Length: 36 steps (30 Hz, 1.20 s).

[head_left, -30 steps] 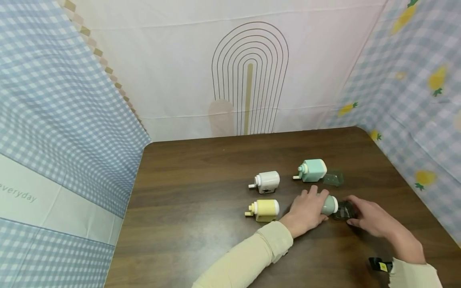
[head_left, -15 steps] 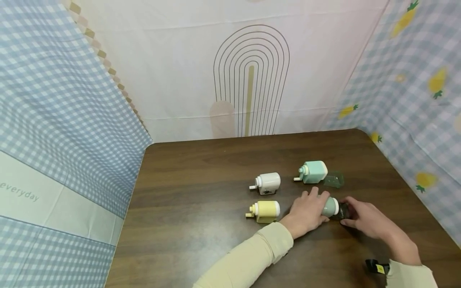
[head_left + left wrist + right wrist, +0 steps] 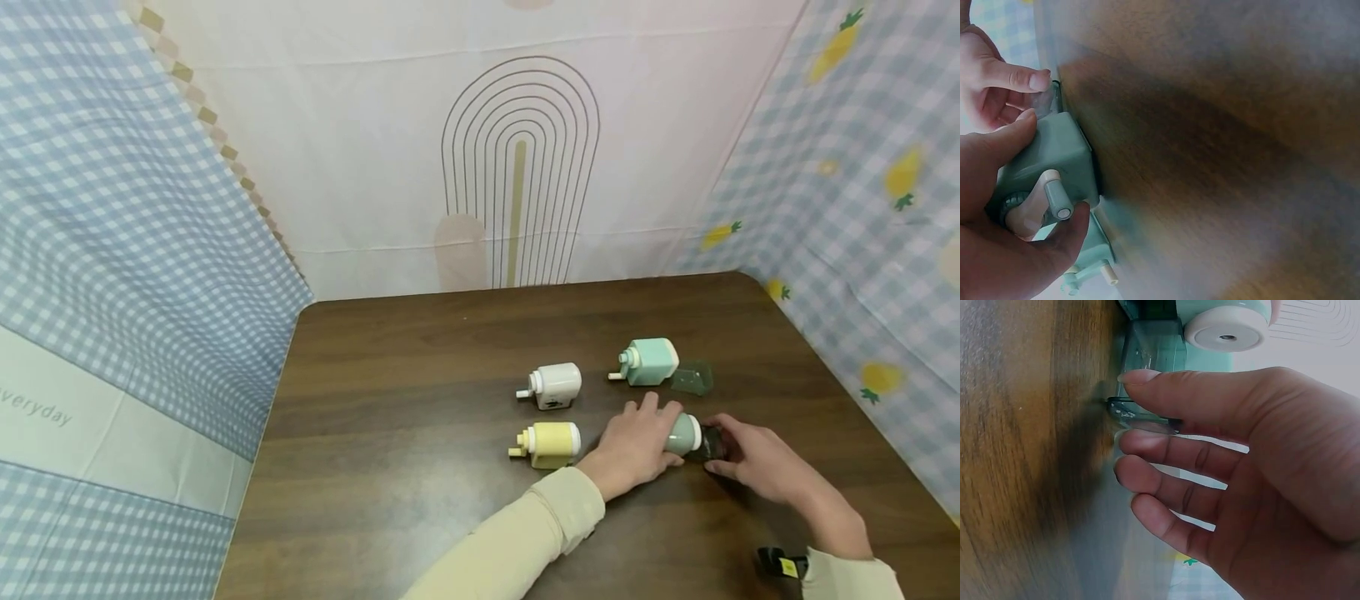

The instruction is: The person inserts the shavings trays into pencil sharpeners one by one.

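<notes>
My left hand (image 3: 633, 437) grips a grey-green hand-crank pencil sharpener (image 3: 681, 434) lying on the table; its crank handle (image 3: 1059, 200) shows in the left wrist view. My right hand (image 3: 768, 458) pinches a clear dark shavings drawer (image 3: 1154, 353) between thumb and fingers. The drawer is partly out of the sharpener's lower end, below the round white cap (image 3: 1225, 329). How far its inner end reaches inside is hidden.
A mint sharpener (image 3: 652, 362) lies behind, with a clear drawer (image 3: 692, 378) at its end. White (image 3: 558, 386) and yellow (image 3: 553, 444) sharpeners lie left of my left hand. A black strap-like item (image 3: 780, 562) shows by my right sleeve.
My right hand has moved slightly left with the drawer, bringing it closer into the sharpener. The left hand keeps its grip in about the same place.
</notes>
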Available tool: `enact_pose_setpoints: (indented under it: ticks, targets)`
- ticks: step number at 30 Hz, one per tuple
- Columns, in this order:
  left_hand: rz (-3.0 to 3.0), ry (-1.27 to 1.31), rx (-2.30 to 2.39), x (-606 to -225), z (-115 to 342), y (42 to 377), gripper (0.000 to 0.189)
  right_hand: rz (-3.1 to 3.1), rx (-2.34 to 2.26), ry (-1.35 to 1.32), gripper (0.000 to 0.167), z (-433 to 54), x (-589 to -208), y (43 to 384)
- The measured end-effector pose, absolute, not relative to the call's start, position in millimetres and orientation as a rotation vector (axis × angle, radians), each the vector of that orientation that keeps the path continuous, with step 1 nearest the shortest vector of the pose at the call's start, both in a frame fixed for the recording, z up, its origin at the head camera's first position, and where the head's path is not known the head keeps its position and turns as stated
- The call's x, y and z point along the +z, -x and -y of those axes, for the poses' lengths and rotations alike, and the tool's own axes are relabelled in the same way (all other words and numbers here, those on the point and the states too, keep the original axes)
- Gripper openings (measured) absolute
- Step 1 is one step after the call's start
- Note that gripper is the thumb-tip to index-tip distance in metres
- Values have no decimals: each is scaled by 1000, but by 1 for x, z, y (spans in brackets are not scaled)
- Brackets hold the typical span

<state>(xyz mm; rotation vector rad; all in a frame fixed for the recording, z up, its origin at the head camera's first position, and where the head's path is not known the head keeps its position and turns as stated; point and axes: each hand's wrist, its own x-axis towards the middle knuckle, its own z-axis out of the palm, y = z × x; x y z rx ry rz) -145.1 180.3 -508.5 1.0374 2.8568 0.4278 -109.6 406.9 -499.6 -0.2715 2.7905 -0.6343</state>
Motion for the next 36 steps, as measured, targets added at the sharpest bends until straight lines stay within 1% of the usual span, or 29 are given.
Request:
enact_pose_setpoints:
  ticks: [18, 27, 36]
  targets:
    - [-2834, -1031, 538, -513, -175, 147, 67, -2877, -674, 283, 57, -407, -509, 112]
    - [-2843, -1026, 551, -511, -176, 144, 68, -2902, -664, 281, 52, -402, -509, 106]
    - [-2855, -1042, 508, -509, -175, 142, 65, -2842, -752, 313, 47, -396, -509, 105]
